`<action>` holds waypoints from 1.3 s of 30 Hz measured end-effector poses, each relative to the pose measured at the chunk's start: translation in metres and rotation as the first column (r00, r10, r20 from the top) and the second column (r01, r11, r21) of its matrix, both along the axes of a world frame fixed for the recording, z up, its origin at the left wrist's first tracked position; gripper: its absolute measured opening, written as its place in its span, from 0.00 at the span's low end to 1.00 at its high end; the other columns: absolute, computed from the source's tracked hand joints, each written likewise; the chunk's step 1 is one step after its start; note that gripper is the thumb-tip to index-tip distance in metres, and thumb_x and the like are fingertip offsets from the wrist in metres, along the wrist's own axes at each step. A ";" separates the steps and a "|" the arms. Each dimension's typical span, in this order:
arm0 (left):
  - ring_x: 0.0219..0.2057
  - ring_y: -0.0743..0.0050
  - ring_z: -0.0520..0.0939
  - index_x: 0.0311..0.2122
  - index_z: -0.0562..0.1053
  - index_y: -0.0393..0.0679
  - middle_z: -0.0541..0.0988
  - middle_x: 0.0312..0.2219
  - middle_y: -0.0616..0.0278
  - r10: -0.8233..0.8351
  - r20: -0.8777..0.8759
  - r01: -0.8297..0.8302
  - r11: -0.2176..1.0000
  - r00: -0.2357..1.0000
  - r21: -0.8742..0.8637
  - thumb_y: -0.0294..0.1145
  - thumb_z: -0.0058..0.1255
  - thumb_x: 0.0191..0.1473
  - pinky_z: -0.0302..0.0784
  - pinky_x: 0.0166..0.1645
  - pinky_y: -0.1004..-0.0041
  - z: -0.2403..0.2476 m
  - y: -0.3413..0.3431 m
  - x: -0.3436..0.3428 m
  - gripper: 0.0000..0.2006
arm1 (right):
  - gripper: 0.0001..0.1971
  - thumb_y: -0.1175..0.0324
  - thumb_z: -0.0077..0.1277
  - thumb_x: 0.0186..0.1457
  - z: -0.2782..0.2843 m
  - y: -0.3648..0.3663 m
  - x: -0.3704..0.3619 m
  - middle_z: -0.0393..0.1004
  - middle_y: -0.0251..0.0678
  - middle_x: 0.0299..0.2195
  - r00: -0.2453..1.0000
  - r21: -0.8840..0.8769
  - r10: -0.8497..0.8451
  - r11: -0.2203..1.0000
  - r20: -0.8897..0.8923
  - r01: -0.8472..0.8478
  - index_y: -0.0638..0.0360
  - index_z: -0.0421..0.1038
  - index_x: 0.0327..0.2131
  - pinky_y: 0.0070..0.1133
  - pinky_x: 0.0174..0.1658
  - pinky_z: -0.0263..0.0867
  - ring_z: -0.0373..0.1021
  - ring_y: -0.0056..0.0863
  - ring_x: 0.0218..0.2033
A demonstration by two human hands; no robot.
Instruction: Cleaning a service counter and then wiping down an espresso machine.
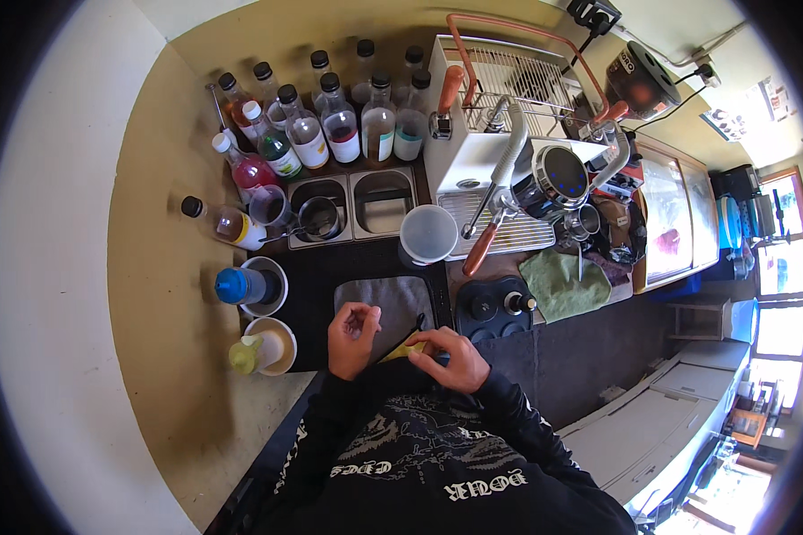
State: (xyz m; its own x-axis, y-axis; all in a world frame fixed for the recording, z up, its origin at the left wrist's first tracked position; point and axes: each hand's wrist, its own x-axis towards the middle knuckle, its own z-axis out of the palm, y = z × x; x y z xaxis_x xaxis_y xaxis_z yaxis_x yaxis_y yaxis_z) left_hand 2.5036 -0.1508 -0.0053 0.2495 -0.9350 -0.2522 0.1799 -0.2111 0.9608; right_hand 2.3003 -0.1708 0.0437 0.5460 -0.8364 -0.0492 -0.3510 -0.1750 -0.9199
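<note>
Close in front of my body, my left hand (354, 340) is raised over the grey mat (385, 294) with its fingers curled in. Whether anything sits inside that curl is hidden. My right hand (453, 358) is beside it, thumb and fingers closed on a small yellow piece (403, 349). What kind of thing this piece is does not show. A thin dark strip stands out at its far end. Beyond my hands, a translucent white tub (427, 235) stands by the sink's near right corner.
Capped syrup bottles (340, 125) crowd behind the two-basin sink (384, 189). Two cups with a blue-topped bottle (232, 285) and a green-topped bottle (248, 353) stand left. At right are an espresso machine (473, 165), a black tamping stand (484, 308) and a green cloth (566, 283).
</note>
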 end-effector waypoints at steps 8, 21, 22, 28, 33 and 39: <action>0.27 0.84 0.75 0.33 0.71 0.38 0.74 0.24 0.67 -0.008 -0.007 0.008 1.000 1.000 -0.024 0.28 0.53 0.56 0.69 0.35 0.82 -0.007 -0.007 0.004 0.05 | 0.10 0.70 0.50 0.57 -0.005 0.005 0.006 0.77 0.43 0.34 1.000 0.147 0.007 0.989 0.008 -0.008 0.62 0.72 0.42 0.25 0.37 0.70 0.76 0.33 0.33; 0.28 0.83 0.75 0.34 0.71 0.38 0.74 0.25 0.67 -0.006 -0.015 0.006 1.000 1.000 -0.020 0.28 0.53 0.57 0.70 0.36 0.82 -0.015 -0.015 0.003 0.05 | 0.09 0.73 0.49 0.57 -0.006 0.000 -0.002 0.77 0.43 0.35 0.998 0.170 -0.062 0.984 0.012 0.059 0.64 0.72 0.41 0.25 0.40 0.71 0.76 0.37 0.36; 0.28 0.83 0.75 0.34 0.71 0.38 0.74 0.25 0.67 -0.013 -0.018 0.013 1.000 1.000 -0.020 0.28 0.53 0.57 0.70 0.36 0.82 -0.016 -0.016 0.001 0.05 | 0.10 0.73 0.49 0.57 -0.007 0.001 -0.003 0.77 0.44 0.35 0.998 0.163 -0.060 0.985 0.017 0.056 0.64 0.72 0.42 0.25 0.40 0.71 0.76 0.37 0.36; 0.28 0.83 0.75 0.33 0.71 0.37 0.74 0.25 0.65 0.006 0.003 -0.005 0.999 1.000 -0.045 0.27 0.52 0.57 0.69 0.36 0.82 -0.017 -0.017 -0.004 0.05 | 0.10 0.73 0.49 0.57 -0.007 -0.002 -0.011 0.77 0.45 0.36 0.998 0.147 -0.056 0.988 0.017 0.053 0.63 0.72 0.42 0.25 0.41 0.71 0.76 0.36 0.36; 0.29 0.82 0.75 0.34 0.70 0.37 0.73 0.27 0.65 0.091 0.051 -0.089 0.996 0.995 -0.029 0.27 0.52 0.57 0.70 0.38 0.82 -0.019 -0.011 -0.013 0.05 | 0.11 0.73 0.49 0.56 -0.003 -0.008 -0.024 0.76 0.44 0.36 0.996 0.186 0.025 0.982 0.080 -0.039 0.63 0.71 0.43 0.25 0.41 0.70 0.75 0.36 0.36; 0.40 0.77 0.75 0.44 0.67 0.39 0.72 0.36 0.62 0.142 0.077 -0.141 0.990 0.987 -0.020 0.29 0.56 0.54 0.71 0.45 0.75 -0.023 -0.012 -0.037 0.14 | 0.10 0.73 0.48 0.56 0.003 -0.018 -0.050 0.76 0.45 0.37 0.995 0.142 0.039 0.989 0.087 -0.052 0.63 0.72 0.42 0.25 0.41 0.71 0.75 0.37 0.38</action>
State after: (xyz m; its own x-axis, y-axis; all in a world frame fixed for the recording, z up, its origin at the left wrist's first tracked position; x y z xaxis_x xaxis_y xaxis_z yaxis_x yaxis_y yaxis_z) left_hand 2.4666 -0.1630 -0.0287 0.3978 -0.8922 -0.2138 0.1317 -0.1751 0.9757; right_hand 2.2507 -0.1891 0.0472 0.5905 -0.7981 -0.1197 -0.2666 -0.0530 -0.9623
